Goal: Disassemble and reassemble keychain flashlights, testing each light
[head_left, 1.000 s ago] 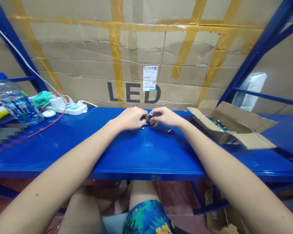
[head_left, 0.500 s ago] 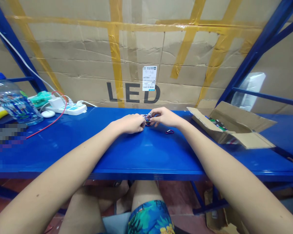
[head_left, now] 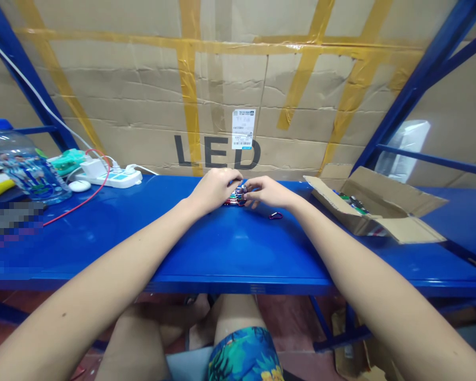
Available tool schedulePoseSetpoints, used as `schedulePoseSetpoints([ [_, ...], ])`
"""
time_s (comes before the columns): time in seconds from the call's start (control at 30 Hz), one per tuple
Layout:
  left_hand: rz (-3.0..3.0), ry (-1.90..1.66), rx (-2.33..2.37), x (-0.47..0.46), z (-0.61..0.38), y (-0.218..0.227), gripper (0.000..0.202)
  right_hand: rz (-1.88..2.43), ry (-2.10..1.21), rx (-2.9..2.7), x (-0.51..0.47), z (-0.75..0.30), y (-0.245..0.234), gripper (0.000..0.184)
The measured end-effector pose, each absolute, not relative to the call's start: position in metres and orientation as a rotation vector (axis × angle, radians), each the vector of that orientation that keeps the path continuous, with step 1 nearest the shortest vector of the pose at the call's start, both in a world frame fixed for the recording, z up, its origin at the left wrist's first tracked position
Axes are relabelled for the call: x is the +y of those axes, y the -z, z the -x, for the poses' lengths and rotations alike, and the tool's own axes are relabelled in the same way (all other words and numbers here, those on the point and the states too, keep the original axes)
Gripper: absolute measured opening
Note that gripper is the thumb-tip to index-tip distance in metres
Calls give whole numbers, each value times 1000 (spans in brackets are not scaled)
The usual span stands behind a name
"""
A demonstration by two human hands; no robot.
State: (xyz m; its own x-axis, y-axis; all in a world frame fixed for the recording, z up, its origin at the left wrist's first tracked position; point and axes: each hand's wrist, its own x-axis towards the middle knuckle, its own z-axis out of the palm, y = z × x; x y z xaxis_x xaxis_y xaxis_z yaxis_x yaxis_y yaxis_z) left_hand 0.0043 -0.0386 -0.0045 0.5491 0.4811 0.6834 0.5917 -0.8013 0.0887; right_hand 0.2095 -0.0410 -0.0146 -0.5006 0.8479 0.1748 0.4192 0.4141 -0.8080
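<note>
A small row of coloured carabiners, red, green and blue among them, lies on the blue tabletop between my hands. Over their left and far side arches my left hand, thumb and index finger apart; its other fingers are hidden behind the hand. My right hand is at the right end of the row, fingertips bent in against the carabiners and a small silvery end showing at the fingers. One separate dark red carabiner rests on the table just in front of my right hand.
An open cardboard box with small coloured items stands at the right. At the left are a plastic bottle, a white power strip and a red cable. A large taped carton rises behind the table.
My left hand has lifted and opened from a closed shape, moving slightly up, so more of the carabiner row shows. My right hand has stayed nearly in place.
</note>
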Motion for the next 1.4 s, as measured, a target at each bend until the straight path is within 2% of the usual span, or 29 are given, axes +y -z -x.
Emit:
schedulePoseSetpoints([
  [0.4, 2668, 1067, -795, -33, -6, 12, 18, 1032, -1054, -2000, -44, -205, 13, 4],
  [0.57, 2758, 1149, -999, -40, -8, 10, 14, 1000, -1059, -1994, -47, -203, 12, 6],
  [0.67, 2744, 1255, -1182, -41, -12, 10, 19, 978, -1051, -1984, -49, -200, 12, 9],
  [0.77, 2745, 1358, -1323, -40, -13, 9, 13, 986, -1014, -1973, -49, -195, 15, 8],
  [0.87, 2746, 1578, -1351, -36, -10, 6, 10, 1096, -920, -1929, -47, -187, 21, 8],
  [0.97, 2643, 1928, -1303, -28, -4, 1, 11, 1279, -638, -1948, -48, -173, 27, 14],
  [1.03, 2541, 2141, -1324, -21, 0, 0, 15, 1242, -361, -2112, -52, -160, 30, 14],
  [1.1, 2458, 2292, -1369, -15, 2, 0, 17, 1075, -232, -2337, -57, -146, 33, 21],
  [1.17, 2437, 2389, -1399, -12, 3, 2, 19, 974, -152, -2472, -62, -132, 36, 26],
  [1.27, 2503, 2436, -1382, -12, 1, 5, 21, 925, -81, -2592, -67, -120, 39, 24],
  [1.4, 2569, 2447, -1341, -15, -1, 7, 22, 933, -119, -2624, -68, -120, 38, 22],
])
